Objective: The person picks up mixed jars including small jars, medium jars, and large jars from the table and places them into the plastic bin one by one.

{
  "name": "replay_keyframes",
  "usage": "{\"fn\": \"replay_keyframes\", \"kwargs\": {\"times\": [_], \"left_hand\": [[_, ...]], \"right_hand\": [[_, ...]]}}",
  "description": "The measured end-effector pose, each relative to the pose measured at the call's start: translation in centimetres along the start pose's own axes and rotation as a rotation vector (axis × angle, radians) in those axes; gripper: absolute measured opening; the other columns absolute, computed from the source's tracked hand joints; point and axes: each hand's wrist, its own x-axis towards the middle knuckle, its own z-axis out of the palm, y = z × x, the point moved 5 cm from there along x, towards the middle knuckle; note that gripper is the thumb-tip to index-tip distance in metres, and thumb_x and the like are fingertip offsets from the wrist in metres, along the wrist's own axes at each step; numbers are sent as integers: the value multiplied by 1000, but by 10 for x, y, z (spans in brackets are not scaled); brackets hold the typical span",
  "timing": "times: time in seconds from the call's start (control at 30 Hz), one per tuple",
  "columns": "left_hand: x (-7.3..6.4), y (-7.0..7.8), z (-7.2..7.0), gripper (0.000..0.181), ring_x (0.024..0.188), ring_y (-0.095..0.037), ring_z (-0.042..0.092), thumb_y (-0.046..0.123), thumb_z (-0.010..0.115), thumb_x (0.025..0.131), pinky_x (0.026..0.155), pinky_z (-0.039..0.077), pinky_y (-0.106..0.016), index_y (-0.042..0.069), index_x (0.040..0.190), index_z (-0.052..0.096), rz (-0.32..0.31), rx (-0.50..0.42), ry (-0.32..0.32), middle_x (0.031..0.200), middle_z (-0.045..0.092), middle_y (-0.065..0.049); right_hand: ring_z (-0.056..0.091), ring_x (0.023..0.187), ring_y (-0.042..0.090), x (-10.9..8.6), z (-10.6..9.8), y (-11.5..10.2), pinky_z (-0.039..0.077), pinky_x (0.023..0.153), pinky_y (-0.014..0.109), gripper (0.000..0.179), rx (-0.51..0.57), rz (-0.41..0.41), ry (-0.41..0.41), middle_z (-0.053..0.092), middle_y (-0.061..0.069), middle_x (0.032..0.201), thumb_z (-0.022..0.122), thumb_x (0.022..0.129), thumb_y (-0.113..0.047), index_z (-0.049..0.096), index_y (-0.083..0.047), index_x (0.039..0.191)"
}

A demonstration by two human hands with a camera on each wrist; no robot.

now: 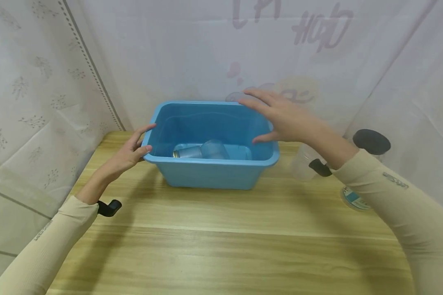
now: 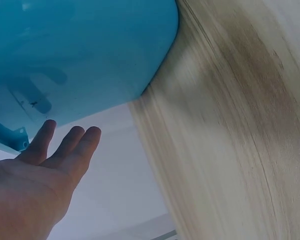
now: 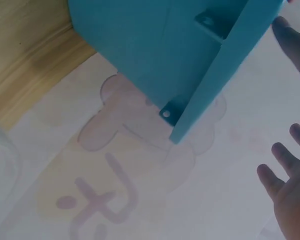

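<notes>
A blue plastic tub stands on the wooden table. Inside it lie a small clear jar with a gold-coloured end and a larger clear container. My left hand touches the tub's left rim with the thumb and index fingertip; in the left wrist view its other fingers extend loosely below the rim. Over the right end of the tub is my right hand, fingers spread and nothing held. In the right wrist view its thumb comes right at the tub's rim.
To the right, partly behind my right forearm, stand a clear container and a jar with a black lid. A round labelled piece shows beside my right sleeve. A printed curtain hangs close behind the tub.
</notes>
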Motion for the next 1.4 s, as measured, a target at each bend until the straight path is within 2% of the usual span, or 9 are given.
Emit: {"fn": "replay_keyframes", "kwargs": {"times": [0.1, 0.23, 0.43, 0.67, 0.77, 0.87, 1.1, 1.4], "left_hand": [[-2, 0, -1, 64, 101, -30, 45, 18, 46, 110, 109, 29, -64, 28, 164, 12, 4, 26, -7, 97, 38, -19], [-2, 0, -2, 65, 108, -31, 43, 22, 46, 110, 110, 27, -65, 29, 164, 11, 11, 34, -19, 106, 40, -21], [-1, 0, -2, 66, 107, -32, 45, 23, 46, 110, 109, 28, -66, 30, 165, 11, 14, 50, -23, 106, 42, -23], [-1, 1, -2, 66, 105, -32, 43, 24, 47, 110, 109, 29, -65, 31, 165, 11, 8, 48, -20, 102, 39, -20], [-3, 1, -1, 66, 111, -35, 42, 23, 47, 110, 109, 28, -65, 31, 165, 11, 7, 36, -21, 107, 39, -21], [-2, 0, -1, 65, 117, -36, 41, 23, 46, 110, 110, 27, -65, 31, 165, 11, 10, 30, -22, 114, 40, -22], [-2, 0, -1, 65, 107, -31, 42, 23, 46, 110, 109, 29, -64, 31, 164, 11, 21, 29, -19, 100, 36, -16], [-2, -2, -1, 65, 105, -31, 44, 23, 46, 110, 109, 29, -64, 31, 164, 12, 27, 31, -17, 98, 37, -16]], "right_hand": [[35, 142, 37, -6, -1, 5, 37, 107, 57, 108, 51, 42, 28, 31, 13, 161, 93, 72, -45, 35, -11, 158], [34, 143, 35, -17, -3, 13, 37, 107, 58, 103, 133, 115, 71, 33, 12, 160, 94, 73, -37, 39, -9, 156], [35, 142, 31, -34, -5, 22, 34, 110, 55, 101, 259, 159, 171, 40, 10, 156, 96, 70, -18, 41, -6, 154], [46, 133, 33, -48, -2, 28, 41, 105, 57, 101, 409, 292, 227, 42, 1, 155, 94, 73, -7, 40, -18, 157], [46, 134, 34, -50, -1, 25, 40, 105, 57, 97, 444, 337, 254, 43, 5, 153, 92, 73, -3, 42, -15, 155], [47, 134, 36, -51, -6, 17, 40, 106, 57, 91, 480, 370, 290, 45, 12, 151, 89, 75, 4, 43, -7, 153], [48, 132, 37, -54, -21, 5, 40, 109, 40, 77, 543, 457, 413, 48, 18, 146, 80, 79, 13, 44, 6, 146], [52, 128, 30, -78, -26, 15, 42, 107, 38, 67, 557, 543, 568, 54, 16, 140, 79, 80, 11, 51, 5, 141]]}}
